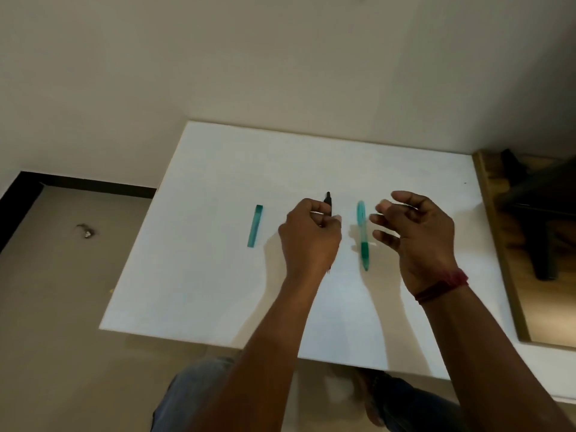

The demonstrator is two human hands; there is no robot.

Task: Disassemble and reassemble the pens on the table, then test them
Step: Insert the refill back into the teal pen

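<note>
Head view: left hand (308,238) grips black pen (328,201), axis near-to-far; right hand (417,238) spreads its fingers (386,236).

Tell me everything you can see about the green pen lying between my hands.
The green pen looks like translucent teal plastic, paler at its far end and darker at the grip near its pointed tip, which faces the person. It lies flat on the white table, lengthwise front to back, between the left hand, gripping a black pen, and the open right hand, whose fingertips hover close beside it; nothing but the table clearly touches it.
</note>
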